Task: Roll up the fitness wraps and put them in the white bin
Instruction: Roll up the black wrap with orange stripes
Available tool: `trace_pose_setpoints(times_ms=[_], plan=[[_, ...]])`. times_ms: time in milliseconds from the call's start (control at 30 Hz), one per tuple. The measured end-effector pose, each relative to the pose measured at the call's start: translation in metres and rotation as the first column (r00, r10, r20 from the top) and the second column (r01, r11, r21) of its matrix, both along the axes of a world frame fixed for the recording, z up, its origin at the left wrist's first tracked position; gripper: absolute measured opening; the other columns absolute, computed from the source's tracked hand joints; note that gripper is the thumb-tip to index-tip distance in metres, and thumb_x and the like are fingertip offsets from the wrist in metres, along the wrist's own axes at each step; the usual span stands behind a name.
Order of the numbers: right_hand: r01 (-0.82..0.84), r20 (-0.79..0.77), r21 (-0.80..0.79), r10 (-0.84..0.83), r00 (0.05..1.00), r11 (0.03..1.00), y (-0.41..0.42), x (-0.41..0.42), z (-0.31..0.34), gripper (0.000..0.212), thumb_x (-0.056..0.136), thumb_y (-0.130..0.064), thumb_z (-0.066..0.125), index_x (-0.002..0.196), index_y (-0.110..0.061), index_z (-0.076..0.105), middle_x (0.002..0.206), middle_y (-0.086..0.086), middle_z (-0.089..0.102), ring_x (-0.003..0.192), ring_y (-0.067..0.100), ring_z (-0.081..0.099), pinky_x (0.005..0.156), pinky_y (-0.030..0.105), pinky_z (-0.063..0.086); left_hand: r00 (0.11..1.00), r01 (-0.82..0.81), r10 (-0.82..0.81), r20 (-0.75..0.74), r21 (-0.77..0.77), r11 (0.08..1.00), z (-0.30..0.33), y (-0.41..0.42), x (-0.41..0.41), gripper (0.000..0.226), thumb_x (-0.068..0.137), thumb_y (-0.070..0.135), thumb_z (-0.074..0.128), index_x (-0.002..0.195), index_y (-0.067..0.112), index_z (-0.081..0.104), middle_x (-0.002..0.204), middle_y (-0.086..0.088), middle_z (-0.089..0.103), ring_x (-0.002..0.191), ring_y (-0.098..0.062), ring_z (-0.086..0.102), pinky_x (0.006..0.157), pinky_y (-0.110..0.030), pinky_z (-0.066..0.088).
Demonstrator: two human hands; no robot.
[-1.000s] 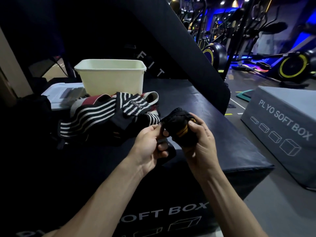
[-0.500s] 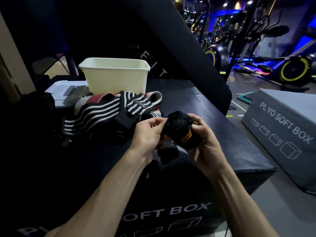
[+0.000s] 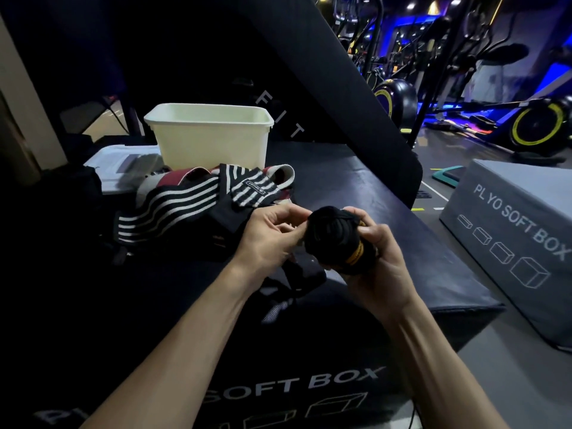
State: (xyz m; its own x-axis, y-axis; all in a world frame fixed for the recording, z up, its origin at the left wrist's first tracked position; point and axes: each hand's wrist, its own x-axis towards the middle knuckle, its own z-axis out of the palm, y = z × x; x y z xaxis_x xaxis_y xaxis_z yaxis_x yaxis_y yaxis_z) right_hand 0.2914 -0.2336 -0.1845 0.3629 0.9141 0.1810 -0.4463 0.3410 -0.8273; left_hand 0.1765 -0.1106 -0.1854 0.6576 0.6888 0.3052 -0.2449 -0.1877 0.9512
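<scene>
While winding, black wrap roll (image 3: 339, 239) at frame centre cupped in curled right hand (image 3: 376, 263) for steadiness, left hand (image 3: 269, 235) pinching its edge; white bin (image 3: 210, 140) upper left, striped wraps (image 3: 185, 199) before it.

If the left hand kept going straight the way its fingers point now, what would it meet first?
Almost at once the black rolled wrap: the left hand points right, its fingertips already at the roll's edge, with the right hand gripping it behind.

Both forearms reach up from the lower frame; the left hand (image 3: 268, 239) pinches at centre, the right hand (image 3: 382, 264) curls in a cupped grip.
</scene>
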Motion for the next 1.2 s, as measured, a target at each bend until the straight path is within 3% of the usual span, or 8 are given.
trace_pose_setpoints(times_ms=[233,367,533,700,900,1000,1100,1200], plan=[[-0.180,0.012,-0.229,0.187,0.982,0.957,-0.007,0.001,0.009,0.050,0.053,-0.034,0.081,0.097,-0.014,0.068,0.088,0.011,0.060,0.067,0.018,0.060,0.049,0.026,0.050,0.996,0.067,-0.057,-0.074,0.154,0.986,0.008,0.010,-0.007,0.015,0.087,-0.004,0.075,0.088,0.010,0.077,0.063,0.006,0.070,0.055,-0.008,0.052,0.053,-0.017,0.045],[-0.159,0.064,-0.323,0.189,0.980,0.933,-0.013,0.002,0.013,0.033,0.067,-0.025,0.064,0.098,-0.014,0.065,0.085,0.011,0.058,0.065,0.020,0.056,0.047,0.027,0.049,0.988,0.097,-0.082,-0.129,0.117,0.988,0.011,0.015,-0.011,0.010,0.084,0.002,0.080,0.084,0.011,0.077,0.070,-0.009,0.068,0.055,-0.011,0.054,0.047,-0.020,0.047],[-0.108,0.002,-0.306,0.114,0.993,0.946,-0.016,-0.001,0.014,0.045,0.058,-0.031,0.069,0.099,-0.015,0.059,0.083,0.012,0.057,0.056,0.025,0.055,0.041,0.024,0.043,0.950,0.226,-0.198,-0.240,0.092,0.970,0.005,0.009,-0.009,0.014,0.084,0.000,0.078,0.076,0.008,0.071,0.058,-0.004,0.065,0.044,-0.008,0.055,0.042,-0.020,0.043],[-0.038,-0.031,-0.260,0.031,0.999,0.965,-0.014,-0.012,0.018,0.031,0.077,-0.028,0.051,0.104,-0.016,0.060,0.087,0.016,0.063,0.057,0.029,0.058,0.041,0.024,0.043,0.965,0.193,-0.186,-0.184,0.023,0.981,-0.003,0.008,-0.007,0.015,0.089,0.000,0.075,0.097,-0.011,0.068,0.082,-0.035,0.069,0.063,-0.027,0.063,0.050,-0.026,0.050],[-0.020,-0.212,-0.134,-0.009,0.977,0.991,-0.009,-0.016,0.023,0.038,0.082,-0.027,0.045,0.098,0.002,0.063,0.085,0.021,0.066,0.056,0.024,0.056,0.038,0.021,0.043,0.950,0.265,-0.292,-0.109,-0.212,0.941,-0.002,0.000,-0.011,0.020,0.090,0.014,0.071,0.109,0.007,0.068,0.076,-0.017,0.071,0.054,-0.018,0.063,0.045,-0.022,0.049],[0.104,-0.232,-0.158,-0.140,0.963,0.982,-0.011,-0.005,0.022,0.036,0.087,-0.028,0.047,0.087,-0.001,0.072,0.081,0.017,0.068,0.056,0.021,0.060,0.038,0.018,0.044,0.961,0.227,-0.244,-0.133,-0.129,0.965,0.001,-0.007,-0.014,0.026,0.088,0.015,0.074,0.112,0.009,0.069,0.072,-0.011,0.069,0.052,-0.017,0.061,0.045,-0.025,0.051],[0.140,-0.240,-0.166,-0.178,0.954,0.976,-0.009,-0.003,0.017,0.048,0.101,-0.037,0.046,0.083,-0.009,0.081,0.089,0.016,0.071,0.065,0.023,0.065,0.046,0.021,0.052,0.998,-0.034,0.037,-0.051,0.073,0.997,0.004,-0.010,-0.015,0.012,0.092,0.015,0.075,0.102,0.012,0.071,0.075,-0.002,0.071,0.062,-0.013,0.064,0.047,-0.029,0.052],[0.138,-0.225,-0.162,-0.173,0.959,0.977,-0.008,-0.007,0.015,0.045,0.099,-0.046,0.053,0.096,-0.010,0.080,0.098,0.016,0.072,0.074,0.024,0.068,0.052,0.023,0.056,0.965,-0.263,0.238,0.113,0.359,0.896,0.005,-0.011,-0.015,0.008,0.088,0.024,0.080,0.091,0.023,0.073,0.080,0.006,0.070,0.068,-0.013,0.064,0.055,-0.032,0.054]])
